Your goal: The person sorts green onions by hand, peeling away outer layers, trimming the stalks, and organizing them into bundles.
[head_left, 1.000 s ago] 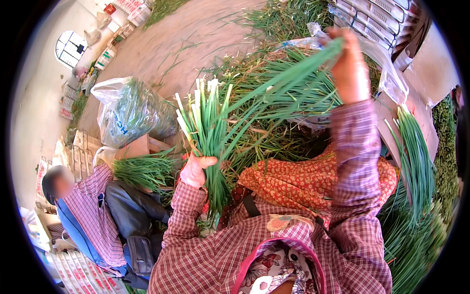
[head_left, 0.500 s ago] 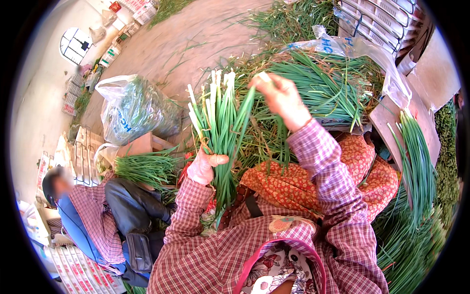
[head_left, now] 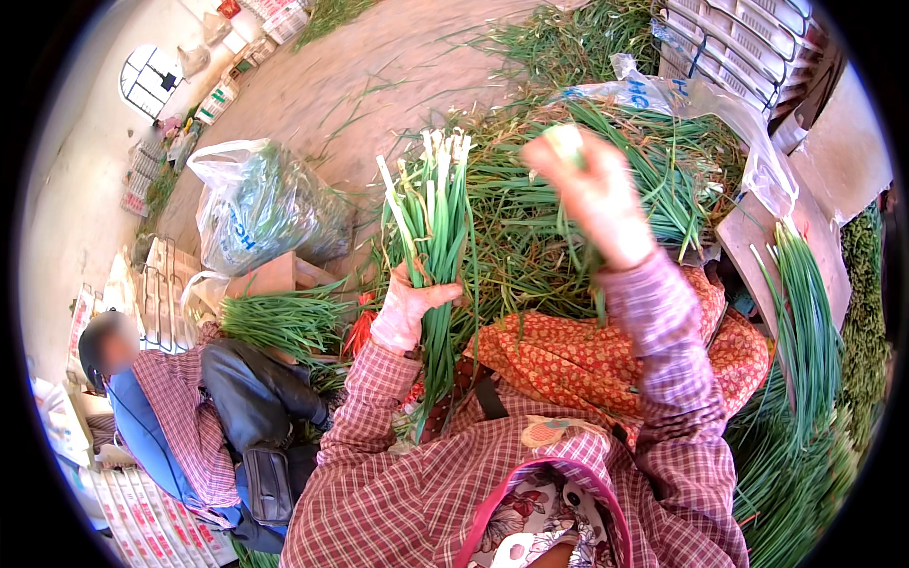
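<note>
My left hand (head_left: 409, 308) is closed round a bunch of long green stalks with white ends (head_left: 437, 204), much like garlic chives or spring onions. The white ends point up and away from me, and the leaves hang below the fist. My right hand (head_left: 601, 189), smeared by motion, is raised to the right of the bunch. Its fingers pinch something with a pale white end (head_left: 564, 142) and a bit of green, probably more stalks. Below and beyond both hands lies a heap of loose leaves and stalks (head_left: 525, 241), some yellowed.
Greens lie on an open plastic sheet (head_left: 748, 128) ahead right. A tied bundle (head_left: 805, 322) hangs over a board (head_left: 748, 227) at right. A stuffed clear bag (head_left: 270, 213) stands ahead left. Another person (head_left: 180, 407) sits at left near cut greens (head_left: 284, 317). Crates (head_left: 734, 47) are stacked behind.
My right hand has moved right, away from the bunch, with the pale-ended stalks in it. My left hand and its bunch have shifted slightly right.
</note>
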`<act>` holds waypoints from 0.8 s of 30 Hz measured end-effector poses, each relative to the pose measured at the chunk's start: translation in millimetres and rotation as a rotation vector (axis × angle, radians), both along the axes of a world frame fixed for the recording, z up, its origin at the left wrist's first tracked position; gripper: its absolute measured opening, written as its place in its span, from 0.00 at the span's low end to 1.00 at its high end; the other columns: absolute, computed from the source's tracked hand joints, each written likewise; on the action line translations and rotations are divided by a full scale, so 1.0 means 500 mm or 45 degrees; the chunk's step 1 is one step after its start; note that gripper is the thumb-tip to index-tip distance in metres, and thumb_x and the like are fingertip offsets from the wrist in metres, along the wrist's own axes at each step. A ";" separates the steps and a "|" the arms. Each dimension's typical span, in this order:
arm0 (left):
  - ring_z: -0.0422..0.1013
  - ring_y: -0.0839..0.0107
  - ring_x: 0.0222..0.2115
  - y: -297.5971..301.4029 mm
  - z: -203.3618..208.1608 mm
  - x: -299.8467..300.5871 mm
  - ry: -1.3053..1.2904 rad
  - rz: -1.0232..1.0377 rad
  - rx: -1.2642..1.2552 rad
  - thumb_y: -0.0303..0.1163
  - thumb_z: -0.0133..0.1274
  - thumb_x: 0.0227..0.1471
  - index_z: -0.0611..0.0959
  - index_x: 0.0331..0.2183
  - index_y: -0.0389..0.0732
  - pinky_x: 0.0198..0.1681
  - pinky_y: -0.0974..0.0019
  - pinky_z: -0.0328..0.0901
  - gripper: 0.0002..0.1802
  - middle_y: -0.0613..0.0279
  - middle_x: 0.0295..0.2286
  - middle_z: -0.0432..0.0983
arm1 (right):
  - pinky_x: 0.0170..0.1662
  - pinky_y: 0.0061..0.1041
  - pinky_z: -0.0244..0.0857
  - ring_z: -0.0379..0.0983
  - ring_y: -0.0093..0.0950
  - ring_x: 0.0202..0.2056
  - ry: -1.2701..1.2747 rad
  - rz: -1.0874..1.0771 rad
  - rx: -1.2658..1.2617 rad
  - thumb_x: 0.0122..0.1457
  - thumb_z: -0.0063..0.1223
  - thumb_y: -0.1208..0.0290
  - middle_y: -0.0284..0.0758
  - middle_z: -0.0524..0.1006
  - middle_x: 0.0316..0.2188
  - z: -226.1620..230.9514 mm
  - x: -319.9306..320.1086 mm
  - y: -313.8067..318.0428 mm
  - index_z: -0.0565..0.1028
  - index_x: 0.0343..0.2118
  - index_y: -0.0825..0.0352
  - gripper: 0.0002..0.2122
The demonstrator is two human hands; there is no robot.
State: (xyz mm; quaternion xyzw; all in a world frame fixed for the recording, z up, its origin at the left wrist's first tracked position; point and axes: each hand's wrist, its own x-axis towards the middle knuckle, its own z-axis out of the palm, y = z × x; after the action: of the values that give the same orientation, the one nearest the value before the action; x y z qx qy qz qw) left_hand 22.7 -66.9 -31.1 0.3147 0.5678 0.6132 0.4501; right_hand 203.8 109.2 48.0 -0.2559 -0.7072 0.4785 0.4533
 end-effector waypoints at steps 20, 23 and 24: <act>0.68 0.69 0.41 -0.010 0.000 0.004 -0.068 -0.169 -0.151 0.37 0.65 0.33 0.71 0.46 0.36 0.48 0.67 0.61 0.36 0.61 0.39 0.73 | 0.26 0.31 0.64 0.71 0.41 0.23 -0.259 0.313 0.478 0.47 0.59 0.66 0.42 0.73 0.18 -0.048 -0.039 -0.002 0.75 0.23 0.66 0.09; 0.69 0.69 0.40 -0.014 -0.002 -0.006 -0.028 -0.180 -0.175 0.38 0.66 0.31 0.73 0.45 0.36 0.48 0.67 0.61 0.36 0.61 0.38 0.74 | 0.28 0.34 0.66 0.71 0.40 0.25 -0.392 0.233 0.772 0.48 0.57 0.67 0.40 0.72 0.22 -0.044 -0.032 0.004 0.74 0.26 0.65 0.08; 0.69 0.69 0.39 -0.014 -0.001 -0.007 -0.010 -0.174 -0.176 0.39 0.66 0.31 0.73 0.44 0.36 0.48 0.67 0.61 0.36 0.62 0.38 0.74 | 0.28 0.35 0.66 0.71 0.40 0.25 -0.420 0.188 0.855 0.48 0.56 0.68 0.39 0.72 0.23 -0.042 -0.030 0.005 0.73 0.27 0.65 0.07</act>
State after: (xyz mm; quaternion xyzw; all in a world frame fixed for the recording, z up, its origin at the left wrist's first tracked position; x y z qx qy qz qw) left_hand 19.2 -74.0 -31.7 0.3185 0.5840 0.5418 0.5138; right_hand 188.6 111.7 27.2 -0.1148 -0.9046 0.2038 0.3563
